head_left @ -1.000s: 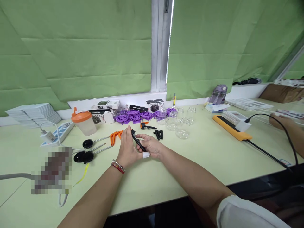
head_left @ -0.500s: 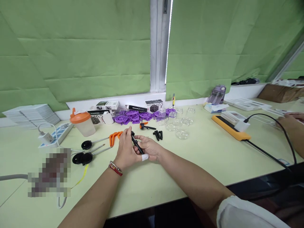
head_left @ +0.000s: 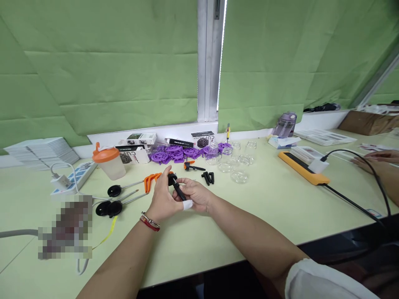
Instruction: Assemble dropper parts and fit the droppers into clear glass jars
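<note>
Between my hands is a black rod-shaped part [head_left: 178, 190] with a round black end, tilted down to the right. My left hand [head_left: 164, 198] holds it from the left, a white wrap on the thumb. Fingers of my right hand [head_left: 196, 194] close on its lower right side. Orange pieces [head_left: 149, 182] lie left of my left hand, beside metal rods with black discs [head_left: 114, 190]. Beyond my hands are an orange-and-black part [head_left: 188, 166] and a few small black pieces [head_left: 208, 178].
Purple parts [head_left: 174, 153], clear round pieces [head_left: 239, 176] and boxes [head_left: 137, 155] line the back. An orange-lidded cup [head_left: 109, 162] stands left. At right are an orange power strip [head_left: 302, 168], a black cable and another person's hands [head_left: 378, 162].
My left fingers have shifted on the black part, and its round end now shows more. At the far right, the other person's hands have moved left.
</note>
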Motion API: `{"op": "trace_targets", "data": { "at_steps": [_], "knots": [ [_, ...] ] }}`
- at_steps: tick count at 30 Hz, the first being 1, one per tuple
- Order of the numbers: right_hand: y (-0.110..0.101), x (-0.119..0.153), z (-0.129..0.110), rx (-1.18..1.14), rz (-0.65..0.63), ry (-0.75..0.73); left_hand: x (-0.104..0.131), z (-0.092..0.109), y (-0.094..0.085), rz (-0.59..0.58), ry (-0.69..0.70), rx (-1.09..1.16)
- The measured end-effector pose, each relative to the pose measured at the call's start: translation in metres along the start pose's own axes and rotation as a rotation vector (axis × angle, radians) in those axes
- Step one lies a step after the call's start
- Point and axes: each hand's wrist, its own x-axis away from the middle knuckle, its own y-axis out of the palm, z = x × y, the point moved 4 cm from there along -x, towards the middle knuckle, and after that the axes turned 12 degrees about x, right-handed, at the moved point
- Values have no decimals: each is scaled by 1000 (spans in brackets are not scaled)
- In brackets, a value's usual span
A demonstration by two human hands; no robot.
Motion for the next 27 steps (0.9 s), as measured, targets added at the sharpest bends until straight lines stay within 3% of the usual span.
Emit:
{"op": "trace_targets", "data": {
  "at_steps": [5, 8, 10, 13, 17, 19, 22, 27],
  "knots": [
    [-3, 0, -4, 116, 16, -24, 0, -2, -3, -41, -75, 147],
    [-17, -2, -14, 254, 77, -63, -1, -3, -7, -104, -133, 276],
    [-35, -4, -23, 346, 203, -111, -1, -4, -9, -148, -209, 414],
    [-70, -5, -35, 467, 495, -162, 0, -5, -11, -199, -340, 652],
    [-102, -6, -38, 754, 668, -121, 4, -6, -11, -267, -489, 765],
    [-104, -7, -38, 1019, 652, -149, 6, -8, -11, -306, -556, 802],
    [-96, -11, -36, 1373, 518, -232, 8, -9, -8, -411, -677, 890],
    [-84, -20, -30, 1723, 380, -243, 14, -14, -1, -571, -851, 913]
  ]
}}
